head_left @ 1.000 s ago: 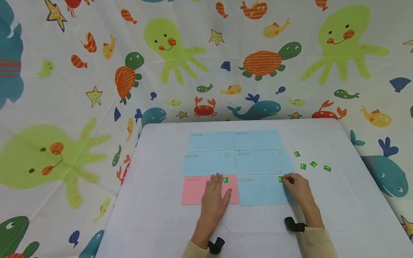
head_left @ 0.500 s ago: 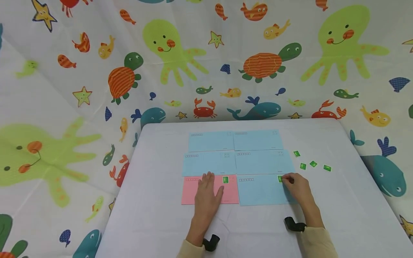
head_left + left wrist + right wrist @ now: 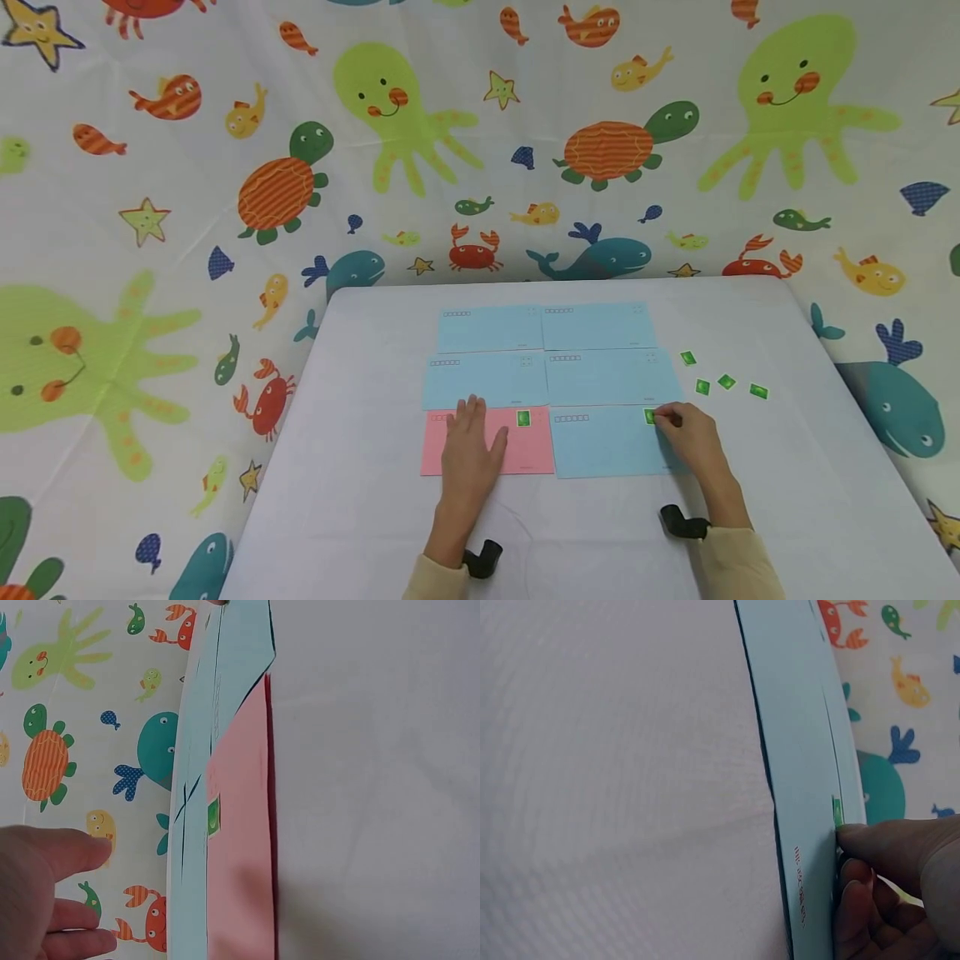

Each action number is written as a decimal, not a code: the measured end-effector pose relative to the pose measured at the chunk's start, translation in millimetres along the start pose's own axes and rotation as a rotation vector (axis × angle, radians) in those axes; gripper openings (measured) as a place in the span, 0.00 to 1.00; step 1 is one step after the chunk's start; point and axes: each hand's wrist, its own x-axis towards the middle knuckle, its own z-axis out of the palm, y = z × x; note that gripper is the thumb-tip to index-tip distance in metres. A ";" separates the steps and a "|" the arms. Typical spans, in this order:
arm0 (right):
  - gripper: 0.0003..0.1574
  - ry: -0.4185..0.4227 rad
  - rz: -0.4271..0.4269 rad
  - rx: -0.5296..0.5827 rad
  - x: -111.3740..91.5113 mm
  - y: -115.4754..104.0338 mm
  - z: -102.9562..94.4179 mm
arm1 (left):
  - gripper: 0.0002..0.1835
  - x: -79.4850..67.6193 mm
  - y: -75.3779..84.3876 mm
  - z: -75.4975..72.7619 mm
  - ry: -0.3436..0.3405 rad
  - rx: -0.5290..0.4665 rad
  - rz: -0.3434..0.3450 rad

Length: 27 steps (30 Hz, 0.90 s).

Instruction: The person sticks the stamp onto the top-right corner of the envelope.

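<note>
My right hand (image 3: 693, 442) pinches a small green stamp (image 3: 649, 416) at the top right corner of the front blue envelope (image 3: 607, 450). In the right wrist view the thumb covers part of that stamp (image 3: 837, 806), and the other fingers are curled beneath. My left hand (image 3: 468, 467) is over the left part of the pink envelope (image 3: 534, 454), fingers straight and thumb apart, holding nothing. A green stamp (image 3: 523, 418) lies on the pink envelope's upper right corner, to the right of the left thumb.
Several blue envelopes (image 3: 487, 382) lie in two rows behind, with printed stamp boxes at their corners. Several loose green stamps (image 3: 726, 382) are scattered to their right on the white table (image 3: 360, 467). A sea-animal patterned cloth (image 3: 435, 233) hangs around the table.
My left hand has moved left across the pink envelope, away from its stamp. The right hand has stayed at the blue envelope's corner.
</note>
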 end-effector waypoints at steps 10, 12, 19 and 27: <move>0.12 0.017 0.013 0.008 -15.9 -6.4 5.4 | 0.32 -2.9 -14.5 -13.4 0.002 -0.023 -0.025; 0.12 0.020 0.014 0.011 -19.1 -7.6 6.4 | 0.32 -2.1 -18.5 -14.9 0.003 -0.016 -0.029; 0.12 0.029 0.006 0.012 -18.8 -8.5 5.9 | 0.33 9.1 -32.0 -13.3 0.008 -0.016 -0.064; 0.12 0.019 0.020 0.022 -18.5 -9.9 5.3 | 0.34 18.6 -49.0 -17.8 -0.015 -0.019 -0.136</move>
